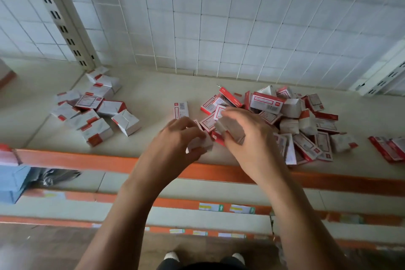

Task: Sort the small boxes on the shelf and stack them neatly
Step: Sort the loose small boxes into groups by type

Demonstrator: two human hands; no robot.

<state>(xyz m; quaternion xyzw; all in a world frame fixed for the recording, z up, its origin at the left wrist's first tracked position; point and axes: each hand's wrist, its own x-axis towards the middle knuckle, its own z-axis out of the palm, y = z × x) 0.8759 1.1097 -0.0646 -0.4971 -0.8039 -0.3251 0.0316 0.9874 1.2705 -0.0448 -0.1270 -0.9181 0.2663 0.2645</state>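
Small white-and-red boxes lie on a beige shelf (153,94). A loose pile (291,116) spreads over the right half, and a smaller scattered group (94,109) lies at the left. One box (181,109) lies alone near the middle. My left hand (175,138) is closed on a small white box (201,143) near the shelf's front edge. My right hand (247,136) grips another small box (232,129) at the pile's left edge. The two hands are close together, and both held boxes are partly hidden by fingers.
An orange front rail (76,160) edges the shelf, with lower orange-edged shelves beneath it. A white wire grid forms the back wall (219,17), with slotted uprights at left and right. More red boxes (388,147) lie at far right; a blue box (11,182) sits at lower left.
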